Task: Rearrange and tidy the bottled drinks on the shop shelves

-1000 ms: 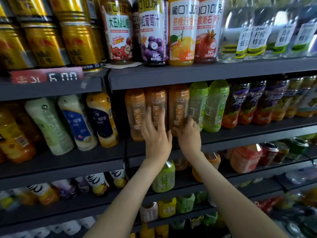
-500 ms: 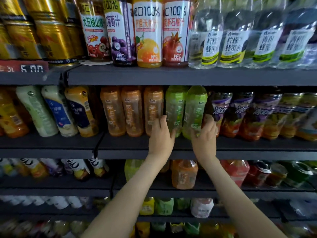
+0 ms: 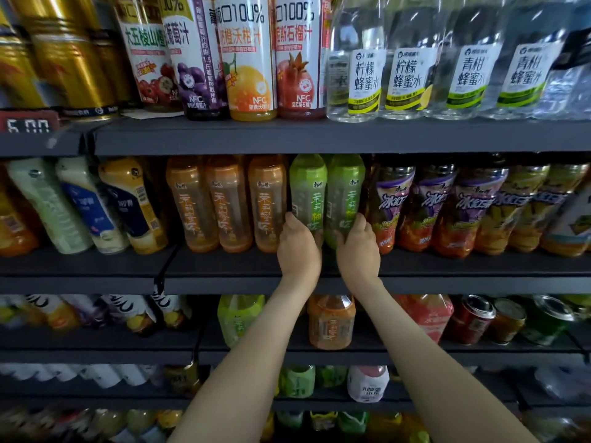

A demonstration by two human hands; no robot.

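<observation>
— Where the two arms reach up side by side, what does each hand have?

— The left hand is wrapped around the lower part of the left green bottle, thumb on the bottle's left flank. The right hand grips the base of the right green bottle in the same way. Each hand is closed on its own bottle, and the two hands sit just beside each other without touching.

— And the bottles themselves?

— Both stand upright on the dark shelf, directly above the wrists, touching each other.

— What lies to the outside of the left hand?

— Three orange bottles in a row, the nearest touching the left green bottle. Further out that way, leaning cream and yellow bottles.

— Outside the right hand?

— Purple-labelled tea bottles, the first just beside the right thumb.

— Above the hands?

— Another shelf with tall juice bottles and clear honey-water bottles; gold cans stand far out past the left hand.

— Below the wrists?

— A big green bottle and a big orange bottle, between the forearms and just outside the left one.
</observation>
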